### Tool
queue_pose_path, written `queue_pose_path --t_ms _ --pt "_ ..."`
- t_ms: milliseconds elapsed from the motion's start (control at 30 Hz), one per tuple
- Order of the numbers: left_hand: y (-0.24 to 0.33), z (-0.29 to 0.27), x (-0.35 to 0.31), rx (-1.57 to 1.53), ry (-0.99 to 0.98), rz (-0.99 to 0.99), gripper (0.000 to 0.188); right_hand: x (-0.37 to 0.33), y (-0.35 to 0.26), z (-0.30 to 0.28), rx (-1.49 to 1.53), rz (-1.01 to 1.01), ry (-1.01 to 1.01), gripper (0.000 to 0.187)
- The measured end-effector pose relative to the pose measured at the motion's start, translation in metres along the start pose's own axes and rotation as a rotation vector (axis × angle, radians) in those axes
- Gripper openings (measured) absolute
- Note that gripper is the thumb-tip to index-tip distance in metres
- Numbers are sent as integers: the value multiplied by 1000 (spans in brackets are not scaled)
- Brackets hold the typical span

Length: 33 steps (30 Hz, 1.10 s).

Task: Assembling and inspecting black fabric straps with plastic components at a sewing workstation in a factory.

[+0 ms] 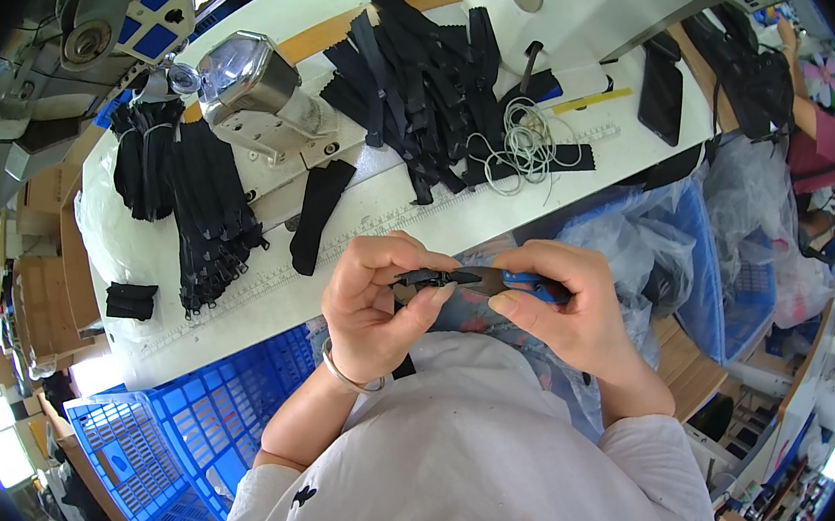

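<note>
From my remote seat, looking down through the head camera, I have both hands raised in front of the shirt, over the near side of the bench (177, 358). My left hand (363, 306) is pinched on a small black piece (424, 278), thumb and fingertips gripping it from either side. My right hand (573, 311) is wrapped around the blue handle of a cutter (536, 284), its grey metal end pointing left and meeting the black piece between the hands. I cannot tell whether its blades are parted.

On the bench beyond, a large heap of black zips (424, 90) lies near the machine, with a loose coil of pale cord (527, 146) at its right side. Farther right I see a yellow ruler (594, 100) and a phone (662, 95). To the left, a second bunch of zips (206, 210) fans out toward the near edge, and a small black bundle (130, 300) lies below it. One black strip (319, 216) is apart, between the two lots. A blue basket (155, 426) stands below the bench on my left; a blue bin (707, 278) with clear plastic is on my right.
</note>
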<state>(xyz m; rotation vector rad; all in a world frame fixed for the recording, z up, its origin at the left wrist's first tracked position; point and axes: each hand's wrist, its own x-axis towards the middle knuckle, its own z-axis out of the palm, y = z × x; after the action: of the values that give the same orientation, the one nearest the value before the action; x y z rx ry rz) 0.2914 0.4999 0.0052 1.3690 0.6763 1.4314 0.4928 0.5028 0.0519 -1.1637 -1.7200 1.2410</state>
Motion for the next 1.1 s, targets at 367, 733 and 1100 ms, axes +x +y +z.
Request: queue_pose_path --t_ms 367,733,1100 --pt "-3 0 0 12 -33 31 28 -6 9 10 294 191 14 23" --pt "-1 0 4 68 -17 78 29 -8 15 17 224 44 95 24" --pt "-3 2 2 9 -23 18 30 -8 9 16 284 172 40 23"
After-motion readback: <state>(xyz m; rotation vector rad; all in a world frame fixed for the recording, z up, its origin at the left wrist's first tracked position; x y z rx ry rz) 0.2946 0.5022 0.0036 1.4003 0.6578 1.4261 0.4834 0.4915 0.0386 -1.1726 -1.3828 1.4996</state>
